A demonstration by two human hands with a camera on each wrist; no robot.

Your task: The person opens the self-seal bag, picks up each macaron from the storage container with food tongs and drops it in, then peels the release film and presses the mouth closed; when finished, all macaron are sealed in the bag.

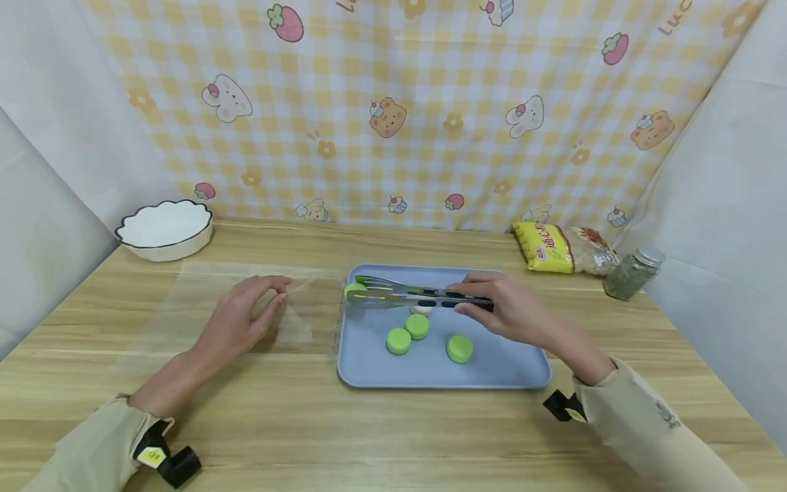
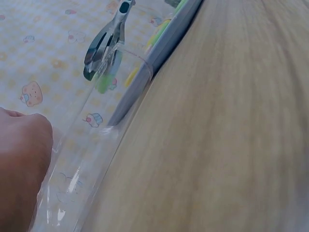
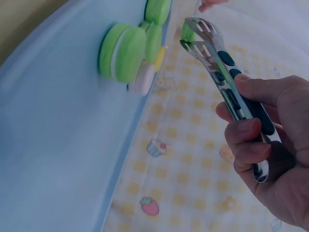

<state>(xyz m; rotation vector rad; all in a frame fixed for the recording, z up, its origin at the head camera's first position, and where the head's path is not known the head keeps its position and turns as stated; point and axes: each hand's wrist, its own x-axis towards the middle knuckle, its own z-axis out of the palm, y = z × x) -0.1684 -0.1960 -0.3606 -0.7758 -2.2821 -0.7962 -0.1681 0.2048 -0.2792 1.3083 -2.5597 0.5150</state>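
1 macaron [image 1: 352,290] hangs in tongs [image 1: 399,299] near tray's edge [image 1: 341,365].

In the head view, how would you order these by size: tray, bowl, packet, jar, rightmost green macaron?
Largest to smallest:
1. Tray
2. Bowl and packet: too alike in size to rank
3. Jar
4. Rightmost green macaron
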